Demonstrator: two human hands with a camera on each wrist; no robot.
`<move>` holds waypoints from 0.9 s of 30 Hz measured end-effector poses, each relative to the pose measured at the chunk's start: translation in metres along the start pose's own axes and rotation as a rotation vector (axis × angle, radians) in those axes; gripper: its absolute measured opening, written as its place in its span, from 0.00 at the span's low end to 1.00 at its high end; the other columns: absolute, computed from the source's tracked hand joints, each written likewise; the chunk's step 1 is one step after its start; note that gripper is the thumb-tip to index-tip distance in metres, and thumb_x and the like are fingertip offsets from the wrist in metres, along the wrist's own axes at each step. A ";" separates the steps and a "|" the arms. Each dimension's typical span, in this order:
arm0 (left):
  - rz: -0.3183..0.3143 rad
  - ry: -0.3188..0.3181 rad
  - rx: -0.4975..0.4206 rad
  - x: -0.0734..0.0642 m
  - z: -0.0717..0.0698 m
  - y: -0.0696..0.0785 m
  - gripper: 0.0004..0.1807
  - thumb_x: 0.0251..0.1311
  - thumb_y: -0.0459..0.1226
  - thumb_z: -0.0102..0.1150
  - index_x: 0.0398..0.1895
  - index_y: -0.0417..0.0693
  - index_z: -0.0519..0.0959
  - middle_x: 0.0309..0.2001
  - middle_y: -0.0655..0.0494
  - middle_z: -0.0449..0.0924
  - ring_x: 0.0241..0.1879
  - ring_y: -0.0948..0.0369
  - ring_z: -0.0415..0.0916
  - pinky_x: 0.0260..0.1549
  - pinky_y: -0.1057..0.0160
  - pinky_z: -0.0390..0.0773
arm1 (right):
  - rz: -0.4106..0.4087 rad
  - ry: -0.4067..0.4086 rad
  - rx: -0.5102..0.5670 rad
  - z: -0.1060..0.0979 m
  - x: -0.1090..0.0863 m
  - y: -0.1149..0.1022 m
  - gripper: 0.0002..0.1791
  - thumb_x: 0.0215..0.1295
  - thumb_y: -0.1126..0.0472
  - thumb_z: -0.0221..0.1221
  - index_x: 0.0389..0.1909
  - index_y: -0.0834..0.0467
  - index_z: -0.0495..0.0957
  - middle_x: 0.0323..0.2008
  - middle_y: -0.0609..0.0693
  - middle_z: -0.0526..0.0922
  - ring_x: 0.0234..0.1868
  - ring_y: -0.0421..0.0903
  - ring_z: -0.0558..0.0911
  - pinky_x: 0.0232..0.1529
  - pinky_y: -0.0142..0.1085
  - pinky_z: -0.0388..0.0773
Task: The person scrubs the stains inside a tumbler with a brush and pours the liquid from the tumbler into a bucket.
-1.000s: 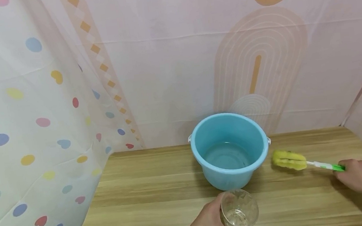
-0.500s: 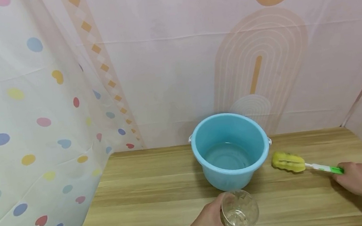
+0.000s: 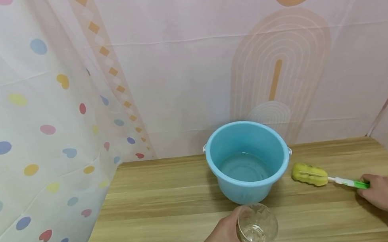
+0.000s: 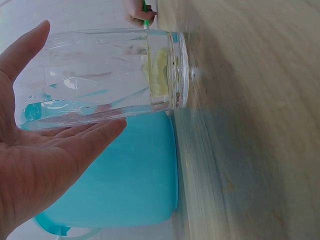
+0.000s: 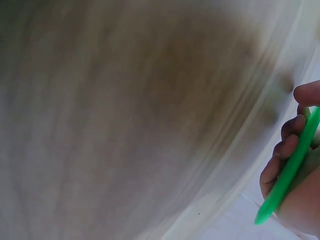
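At the front of the table, my left hand [image 3: 223,237] holds a clear drinking glass [image 3: 263,225], thumb on one side and fingers along the other. The left wrist view shows the glass [image 4: 100,75] upright, its thick base right at the tabletop. Over on the right, my right hand [image 3: 385,193] grips a bottle brush with a yellow sponge head [image 3: 309,175] and a white and green handle. That head points left toward the bucket, low over the table. In the right wrist view the fingers curl round the green handle [image 5: 290,175].
A light blue bucket [image 3: 279,175] with water [image 3: 244,167] in the bottom stands just behind the glass. The wooden table [image 3: 154,213] ends at a patterned curtain [image 3: 175,79] at the back, with a dotted curtain [image 3: 39,154] along the left.
The brush's sponge head has dropped slightly, and the right hand has shifted a little toward me. My left hand and the glass have stayed in place.
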State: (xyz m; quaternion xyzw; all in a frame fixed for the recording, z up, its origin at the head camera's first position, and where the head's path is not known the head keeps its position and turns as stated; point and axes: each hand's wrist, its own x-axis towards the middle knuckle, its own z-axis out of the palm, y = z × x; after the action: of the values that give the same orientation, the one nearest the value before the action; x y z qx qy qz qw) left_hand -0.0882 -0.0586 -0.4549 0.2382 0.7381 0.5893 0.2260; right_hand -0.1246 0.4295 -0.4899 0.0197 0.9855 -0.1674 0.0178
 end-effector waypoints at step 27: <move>-0.004 0.016 0.060 0.002 -0.001 0.000 0.43 0.44 0.41 0.87 0.65 0.56 0.74 0.60 0.65 0.79 0.59 0.65 0.75 0.61 0.62 0.73 | 0.004 0.015 0.096 -0.015 0.005 -0.003 0.15 0.65 0.64 0.64 0.45 0.72 0.80 0.36 0.58 0.85 0.37 0.57 0.83 0.33 0.48 0.77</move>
State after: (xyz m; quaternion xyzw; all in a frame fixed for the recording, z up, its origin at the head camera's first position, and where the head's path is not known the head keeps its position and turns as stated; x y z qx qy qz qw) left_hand -0.0904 -0.0581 -0.4545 0.2388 0.7578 0.5682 0.2141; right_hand -0.1300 0.4314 -0.4753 0.0237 0.9764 -0.2144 0.0097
